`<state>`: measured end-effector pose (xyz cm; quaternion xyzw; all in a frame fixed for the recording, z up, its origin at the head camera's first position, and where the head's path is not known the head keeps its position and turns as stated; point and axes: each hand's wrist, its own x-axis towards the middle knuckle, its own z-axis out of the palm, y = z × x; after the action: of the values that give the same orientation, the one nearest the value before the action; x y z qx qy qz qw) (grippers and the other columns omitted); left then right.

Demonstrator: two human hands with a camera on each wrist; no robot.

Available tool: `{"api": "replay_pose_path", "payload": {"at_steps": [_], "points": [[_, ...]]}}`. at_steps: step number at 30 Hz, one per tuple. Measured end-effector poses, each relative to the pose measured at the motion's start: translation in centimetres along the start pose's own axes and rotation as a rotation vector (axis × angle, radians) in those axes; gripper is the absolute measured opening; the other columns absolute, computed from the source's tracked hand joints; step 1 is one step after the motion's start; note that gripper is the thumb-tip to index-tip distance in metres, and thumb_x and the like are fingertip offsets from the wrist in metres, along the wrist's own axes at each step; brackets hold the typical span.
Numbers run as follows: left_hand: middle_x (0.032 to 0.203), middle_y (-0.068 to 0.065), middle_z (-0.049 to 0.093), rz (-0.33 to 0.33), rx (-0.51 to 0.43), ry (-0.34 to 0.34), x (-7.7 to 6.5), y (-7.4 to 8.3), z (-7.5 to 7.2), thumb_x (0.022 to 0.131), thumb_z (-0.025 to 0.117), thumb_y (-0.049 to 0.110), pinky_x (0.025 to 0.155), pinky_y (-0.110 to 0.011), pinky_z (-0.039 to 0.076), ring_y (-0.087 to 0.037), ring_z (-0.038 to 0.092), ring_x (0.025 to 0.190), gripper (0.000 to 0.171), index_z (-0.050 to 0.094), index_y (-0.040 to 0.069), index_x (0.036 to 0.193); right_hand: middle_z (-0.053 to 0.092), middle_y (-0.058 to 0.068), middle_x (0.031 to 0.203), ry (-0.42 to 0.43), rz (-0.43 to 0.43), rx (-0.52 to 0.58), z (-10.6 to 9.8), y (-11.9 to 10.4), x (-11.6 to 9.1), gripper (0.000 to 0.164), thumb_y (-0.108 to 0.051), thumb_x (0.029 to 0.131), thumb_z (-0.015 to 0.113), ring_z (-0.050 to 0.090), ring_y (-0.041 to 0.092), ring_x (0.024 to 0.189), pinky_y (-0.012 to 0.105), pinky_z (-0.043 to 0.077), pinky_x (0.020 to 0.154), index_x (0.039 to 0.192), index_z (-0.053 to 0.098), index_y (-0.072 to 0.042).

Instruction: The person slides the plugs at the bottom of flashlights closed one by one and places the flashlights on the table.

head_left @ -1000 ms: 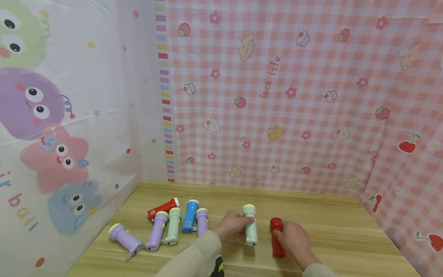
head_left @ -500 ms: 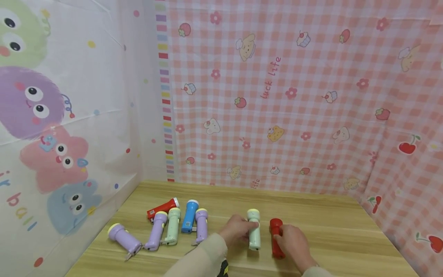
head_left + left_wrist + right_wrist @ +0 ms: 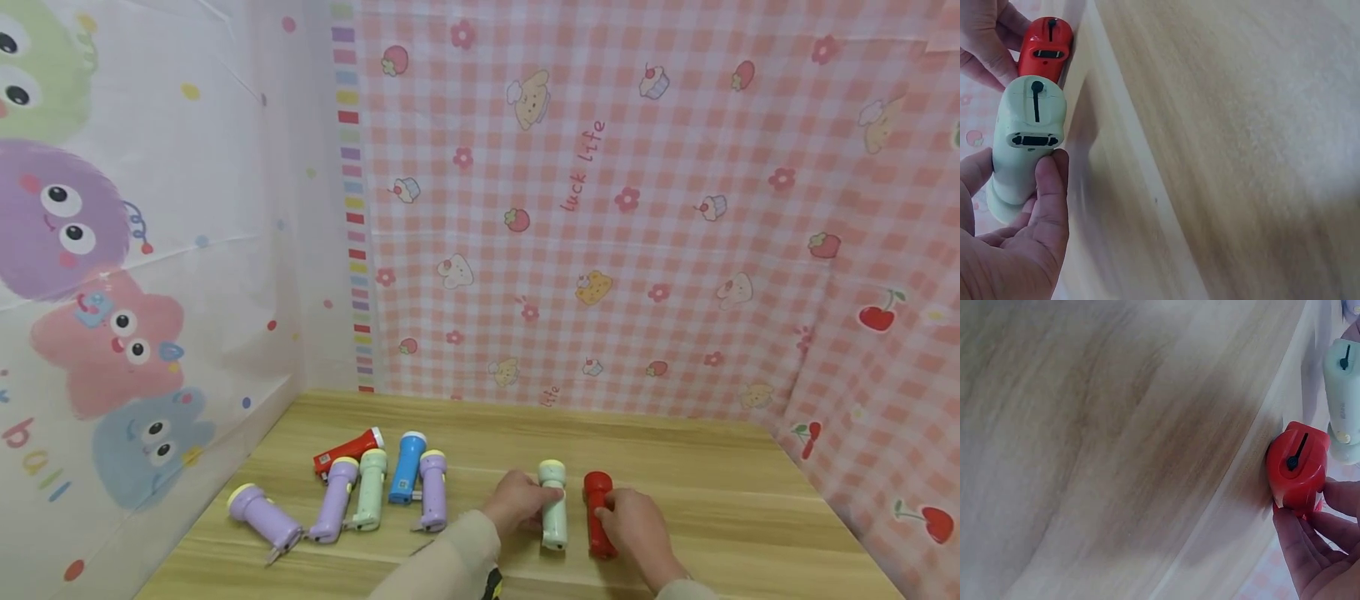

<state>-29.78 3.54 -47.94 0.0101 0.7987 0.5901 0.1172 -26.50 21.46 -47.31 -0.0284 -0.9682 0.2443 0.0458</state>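
Observation:
My left hand grips a mint green flashlight with a pale yellow head rim, head toward the back of the table. In the left wrist view the thumb and fingers hold the green flashlight from both sides, its end with a black slot facing the camera. Just right of it, my right hand holds a red flashlight alongside, roughly parallel with a small gap. The right wrist view has the red flashlight between thumb and fingers, close to the wooden surface.
On the left of the wooden table lie several more flashlights: a red one, a blue one, a green one and purple ones. Printed cloths stand behind and at both sides.
The left hand has brought the green flashlight right and slightly toward the front, closer to the red one. The right hand and red flashlight have stayed nearly in place.

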Motion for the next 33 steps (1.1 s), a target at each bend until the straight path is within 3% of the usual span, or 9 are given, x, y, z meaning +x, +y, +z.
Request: {"api": "replay_pose_path", "payload": {"at_steps": [7,21,33], "points": [[0.074,-0.008,0.064,0.003,0.035,0.065,0.2,-0.2,0.7,0.081,0.080,0.014,0.059,-0.033,0.058,-0.018,0.065,0.060,0.024,0.061,-0.001,0.081,0.064,0.007,0.084,-0.005,0.008,-0.006,-0.1,-0.3,0.0,0.022,-0.011,0.089,0.070,0.053,0.019,0.070,0.033,0.049,0.064,0.103,0.071,0.006],[0.071,-0.009,0.063,0.001,0.030,0.083,1.4,-0.9,2.1,0.081,0.080,0.013,0.054,-0.031,0.057,-0.020,0.067,0.056,0.025,0.060,-0.002,0.082,0.064,0.005,0.079,0.030,-0.042,-0.017,0.1,-0.3,-0.2,0.017,-0.011,0.088,0.070,0.053,0.019,0.069,0.037,0.049,0.065,0.099,0.072,0.003],[0.068,-0.010,0.068,0.032,0.060,0.023,0.7,0.2,2.7,0.082,0.079,0.006,0.058,-0.031,0.058,-0.020,0.069,0.060,0.016,0.067,-0.003,0.075,0.062,0.004,0.074,0.055,-0.069,-0.041,0.0,-0.1,-0.3,0.011,-0.012,0.087,0.071,0.051,0.018,0.065,0.036,0.046,0.060,0.090,0.072,-0.001]]}}
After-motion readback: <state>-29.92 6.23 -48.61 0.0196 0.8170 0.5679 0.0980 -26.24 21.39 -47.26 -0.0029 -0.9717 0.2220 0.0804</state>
